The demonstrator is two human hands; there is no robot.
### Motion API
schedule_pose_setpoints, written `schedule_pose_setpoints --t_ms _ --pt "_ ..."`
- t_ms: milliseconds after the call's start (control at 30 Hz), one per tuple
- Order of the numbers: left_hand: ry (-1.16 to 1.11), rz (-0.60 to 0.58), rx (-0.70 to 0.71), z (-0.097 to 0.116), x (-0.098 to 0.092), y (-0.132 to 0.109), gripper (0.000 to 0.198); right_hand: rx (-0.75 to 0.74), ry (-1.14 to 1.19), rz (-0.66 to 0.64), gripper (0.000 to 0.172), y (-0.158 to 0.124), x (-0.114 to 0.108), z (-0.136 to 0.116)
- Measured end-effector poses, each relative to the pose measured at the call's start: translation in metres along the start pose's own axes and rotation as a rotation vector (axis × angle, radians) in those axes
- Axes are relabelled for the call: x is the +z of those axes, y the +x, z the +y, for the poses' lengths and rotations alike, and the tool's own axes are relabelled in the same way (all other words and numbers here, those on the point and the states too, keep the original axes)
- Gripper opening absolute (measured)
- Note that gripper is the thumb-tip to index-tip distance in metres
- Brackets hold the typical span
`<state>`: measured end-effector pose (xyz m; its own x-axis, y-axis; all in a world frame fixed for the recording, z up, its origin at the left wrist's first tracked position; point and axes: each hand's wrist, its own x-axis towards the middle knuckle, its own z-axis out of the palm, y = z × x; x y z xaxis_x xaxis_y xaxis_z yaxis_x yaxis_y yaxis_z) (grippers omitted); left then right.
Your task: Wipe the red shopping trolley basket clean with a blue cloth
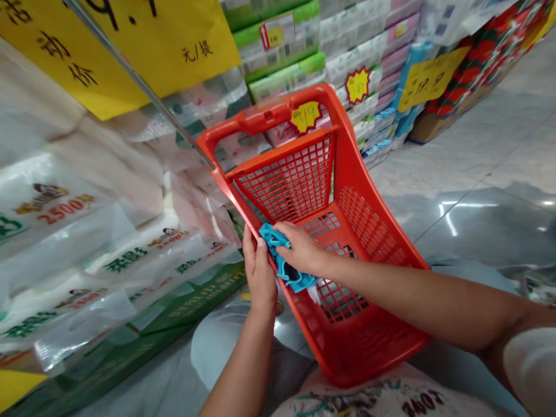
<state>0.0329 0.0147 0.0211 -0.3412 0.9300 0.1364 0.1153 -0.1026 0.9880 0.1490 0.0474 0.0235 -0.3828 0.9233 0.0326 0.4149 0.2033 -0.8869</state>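
A red plastic shopping basket (373, 226) with grid walls stands between my knees, its long handle towards the shelves. My left hand (259, 269) grips the basket's left rim from outside, thumb on top. On the inner side of that same rim, my right hand (299, 246) is closed on a bunched blue cloth (299, 280) and presses it against the edge. Part of the cloth hangs down into the basket, with a small whitish piece below it. The right fingertips are partly hidden in the folds.
White tissue packs (125, 255) are stacked close on the left. Several paper packs (282, 52) with yellow price signs (430, 78) rise behind the basket. Red packages (473, 72) stand at the far right, beside the shiny grey floor (486, 179).
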Motion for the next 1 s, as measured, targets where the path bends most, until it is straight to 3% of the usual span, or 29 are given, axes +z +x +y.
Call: schedule_pose_setpoints --t_ms 67,167,267,400,533,633,767,900,1000 --pt "0.047 0.006 0.008 -0.001 -0.001 0.0 0.055 0.08 -0.009 0.006 0.028 0.013 0.01 0.011" --pt "0.14 0.027 0.019 -0.002 -0.004 0.001 0.056 0.156 -0.008 -0.055 0.023 0.031 0.022 0.023" --pt "0.154 0.015 0.035 -0.004 -0.006 0.003 0.057 0.085 0.009 -0.019 0.021 0.052 0.024 0.02" --pt "0.154 0.006 0.061 -0.003 -0.007 0.004 0.057 -0.015 0.045 0.088 0.037 0.067 0.027 0.018" --pt "0.178 0.002 0.068 -0.002 -0.008 0.003 0.058 0.012 0.05 0.086 0.026 0.075 0.034 0.026" --pt "0.225 0.006 0.058 -0.004 -0.01 0.002 0.06 -0.021 0.06 0.127 0.027 0.099 0.033 0.017" --pt "0.234 0.006 0.046 -0.005 -0.013 0.004 0.06 -0.107 0.087 0.206 0.047 0.127 0.03 -0.002" --pt "0.219 -0.003 0.047 -0.008 -0.015 0.005 0.06 -0.101 0.086 0.191 0.041 0.134 0.029 -0.009" --pt "0.226 0.006 0.043 -0.012 -0.015 0.005 0.06 -0.215 0.104 0.24 0.048 0.139 0.025 -0.013"
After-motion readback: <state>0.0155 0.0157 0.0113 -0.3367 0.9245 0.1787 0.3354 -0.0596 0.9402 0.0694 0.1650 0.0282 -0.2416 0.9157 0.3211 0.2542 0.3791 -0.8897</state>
